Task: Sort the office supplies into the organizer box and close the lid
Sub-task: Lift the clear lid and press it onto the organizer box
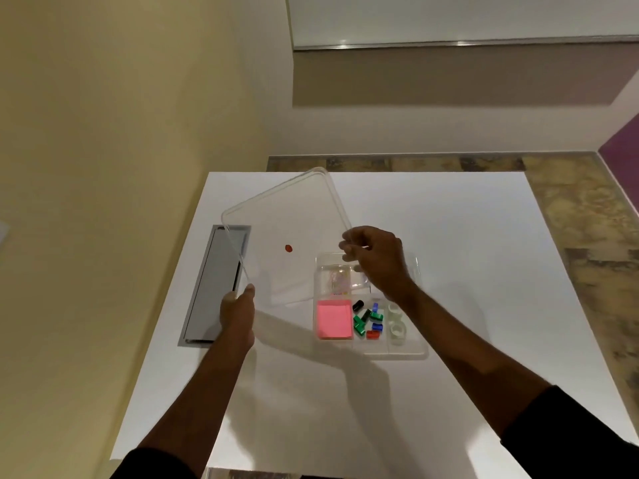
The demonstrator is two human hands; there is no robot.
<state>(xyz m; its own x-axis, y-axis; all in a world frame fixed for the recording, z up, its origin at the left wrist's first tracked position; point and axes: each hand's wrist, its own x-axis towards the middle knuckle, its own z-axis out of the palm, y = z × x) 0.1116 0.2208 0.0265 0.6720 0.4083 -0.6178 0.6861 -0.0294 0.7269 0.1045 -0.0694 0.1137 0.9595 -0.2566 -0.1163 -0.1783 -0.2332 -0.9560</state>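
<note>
A clear plastic lid (294, 223) hangs tilted above the white table, left of the organizer box. My left hand (238, 312) pinches its near left corner. My right hand (375, 259) grips its right corner, above the back of the clear organizer box (420, 347). Inside the box lie a pink pad of sticky notes (333, 319), several binder clips (368, 321) in green, black, blue and red, two clear tape rolls (397, 323), and a small bag of rubber bands (337, 280) at the back. The box stands open.
A small red dot (288, 248) shows through the lid on the white table (484, 271). A grey metal cable hatch (216, 285) is set into the table's left side. A cream wall stands close on the left.
</note>
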